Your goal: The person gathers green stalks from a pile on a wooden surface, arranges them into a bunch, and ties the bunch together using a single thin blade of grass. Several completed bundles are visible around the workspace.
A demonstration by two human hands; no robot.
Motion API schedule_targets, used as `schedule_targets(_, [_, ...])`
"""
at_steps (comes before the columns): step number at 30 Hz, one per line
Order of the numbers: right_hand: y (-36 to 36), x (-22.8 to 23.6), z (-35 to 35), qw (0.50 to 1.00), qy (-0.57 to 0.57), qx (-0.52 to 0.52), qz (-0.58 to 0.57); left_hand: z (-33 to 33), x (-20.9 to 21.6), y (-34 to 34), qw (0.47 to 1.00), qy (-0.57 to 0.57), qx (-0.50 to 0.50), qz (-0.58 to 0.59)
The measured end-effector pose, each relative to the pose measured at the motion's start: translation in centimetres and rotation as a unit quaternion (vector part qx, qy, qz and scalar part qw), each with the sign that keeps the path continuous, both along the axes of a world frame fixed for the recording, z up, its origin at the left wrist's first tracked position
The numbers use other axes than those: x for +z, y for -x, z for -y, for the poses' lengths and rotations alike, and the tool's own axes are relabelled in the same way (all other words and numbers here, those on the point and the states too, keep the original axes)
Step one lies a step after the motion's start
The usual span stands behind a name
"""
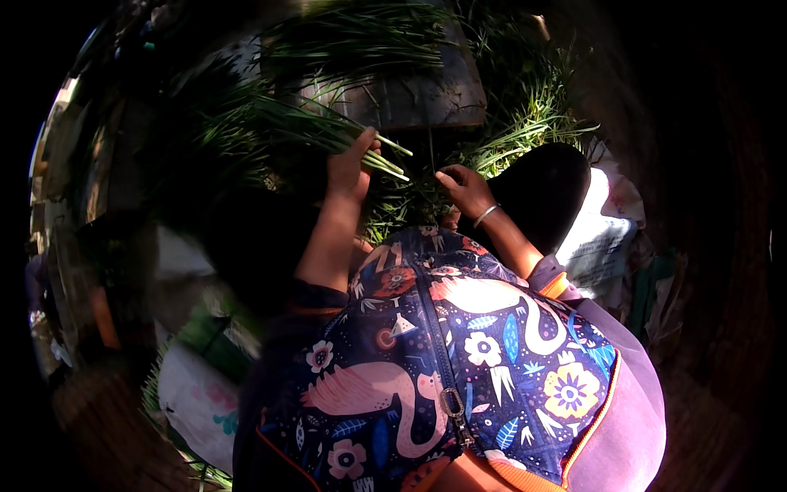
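Observation:
My left hand (354,168) is closed round a small bunch of chives (316,129). Their pale, cut-looking stem ends point right, past my thumb, and the long green leaves trail off to the left. Just right of those stem ends is my right hand (469,193), fingers pinched together, a bracelet on its wrist. A thin dark strand (432,139) runs down towards its fingertips; whether they grip it is too small to tell. Beyond both hands, a large heap of chives (352,41) lies across a flat board (430,102).
Loose green leaves (533,123) pile up right of the board, and more bits lie below my hands. My dark-clad knees (537,193) flank the work. A white printed sack (598,246) is at the right, another pale sack (197,394) at the lower left.

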State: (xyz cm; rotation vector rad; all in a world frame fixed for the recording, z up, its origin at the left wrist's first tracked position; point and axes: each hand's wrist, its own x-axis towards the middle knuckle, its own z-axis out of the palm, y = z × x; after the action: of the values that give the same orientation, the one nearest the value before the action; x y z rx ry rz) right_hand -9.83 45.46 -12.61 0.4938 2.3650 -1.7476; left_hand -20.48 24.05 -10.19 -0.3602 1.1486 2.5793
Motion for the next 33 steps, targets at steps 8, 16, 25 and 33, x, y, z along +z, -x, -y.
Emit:
schedule_targets(8, [5.1, 5.7, 3.1, 0.973, 0.210, 0.081, -0.050, -0.4, 1.5, -0.7, 0.996, 0.052, -0.063, -0.036])
schedule_targets(16, [4.0, 6.0, 2.5, 0.893, 0.413, 0.114, 0.138, 1.2, 3.3, -0.7, 0.971, -0.005, -0.163, -0.177])
schedule_targets(25, [1.7, 3.0, 2.4, 0.979, -0.039, 0.167, -0.108, 1.8, 3.0, 0.5, 0.976, -0.164, -0.101, -0.100])
schedule_targets(33, [6.5, 6.5, 3.8, 0.971, 0.205, 0.121, -0.016, 1.4, 1.8, 0.2, 0.981, -0.142, -0.114, -0.060])
